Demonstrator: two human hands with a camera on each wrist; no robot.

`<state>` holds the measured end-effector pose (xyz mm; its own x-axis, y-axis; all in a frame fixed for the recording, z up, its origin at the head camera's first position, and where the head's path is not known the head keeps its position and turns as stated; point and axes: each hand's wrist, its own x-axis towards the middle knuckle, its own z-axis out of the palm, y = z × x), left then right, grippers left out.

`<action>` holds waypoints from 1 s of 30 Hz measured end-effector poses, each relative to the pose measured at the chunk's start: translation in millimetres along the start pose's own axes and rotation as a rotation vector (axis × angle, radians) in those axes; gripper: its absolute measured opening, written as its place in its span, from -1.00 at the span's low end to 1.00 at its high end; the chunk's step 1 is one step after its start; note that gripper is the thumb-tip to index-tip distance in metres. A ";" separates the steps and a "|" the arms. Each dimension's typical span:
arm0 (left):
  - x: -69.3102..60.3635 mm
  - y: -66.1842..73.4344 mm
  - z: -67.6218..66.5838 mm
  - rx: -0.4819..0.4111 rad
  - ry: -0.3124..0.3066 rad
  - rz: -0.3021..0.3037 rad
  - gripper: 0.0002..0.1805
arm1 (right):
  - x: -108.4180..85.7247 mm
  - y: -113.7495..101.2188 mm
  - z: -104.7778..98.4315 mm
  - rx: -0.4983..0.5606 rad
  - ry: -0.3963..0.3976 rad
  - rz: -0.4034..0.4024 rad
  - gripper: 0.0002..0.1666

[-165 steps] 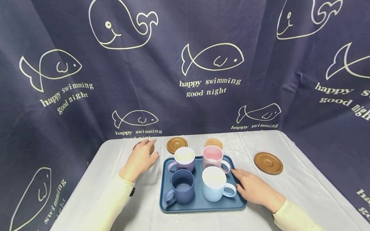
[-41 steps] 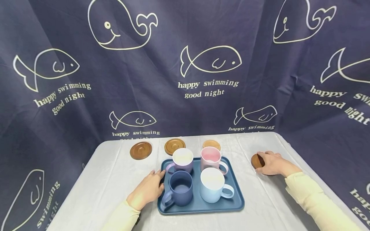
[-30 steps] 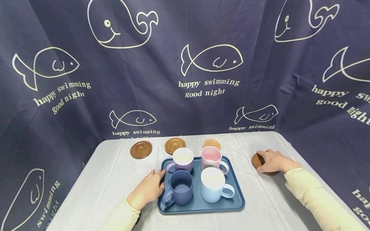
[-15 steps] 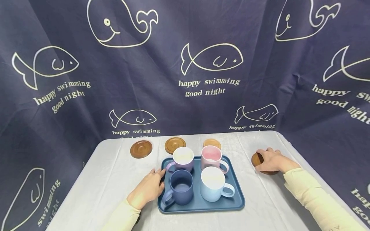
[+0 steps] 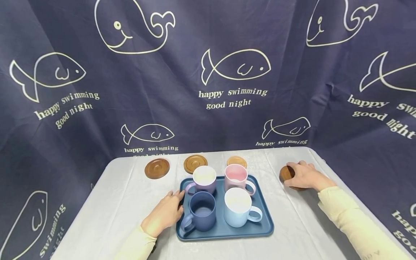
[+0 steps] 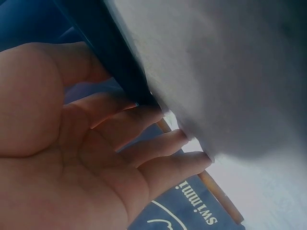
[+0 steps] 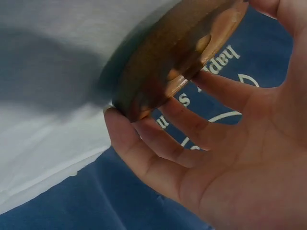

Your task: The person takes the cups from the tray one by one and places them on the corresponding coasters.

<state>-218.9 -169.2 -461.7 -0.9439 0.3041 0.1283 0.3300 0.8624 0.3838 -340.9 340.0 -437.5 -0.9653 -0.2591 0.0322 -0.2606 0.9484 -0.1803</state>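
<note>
My right hand grips a round brown wooden coaster by its edge, at the right of the table. In the right wrist view the thumb and fingertips hold the rim of this coaster, which looks tilted close to the cloth. My left hand rests against the left edge of a blue tray, fingers lightly extended along it. On the tray stand a purple mug, a pink mug, a dark blue mug and a light blue mug, all upright.
Behind the tray, a dark brown coaster, a mid-brown coaster and a pale wooden coaster lie along the far edge of the white-clothed table. A navy curtain with fish drawings hangs beyond.
My left hand has gone from the leftmost coaster to the tray's left edge. My right hand left the tray's right side for the right coaster and has just shifted it slightly toward the back.
</note>
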 end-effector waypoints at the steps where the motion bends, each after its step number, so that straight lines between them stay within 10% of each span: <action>1: 0.1 0.1 -0.2 0.000 0.003 0.001 -0.45 | 2.0 -0.8 -1.2 0.000 0.011 -0.007 0.09; 30: 1.9 -2.1 1.7 0.001 -0.003 0.005 -0.44 | 75.8 -20.2 6.9 0.077 0.022 0.059 0.08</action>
<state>-221.3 -169.7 -463.8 -0.9423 0.3099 0.1270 0.3348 0.8615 0.3818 -408.8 299.9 -438.3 -0.9793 -0.1982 0.0411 -0.2021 0.9449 -0.2577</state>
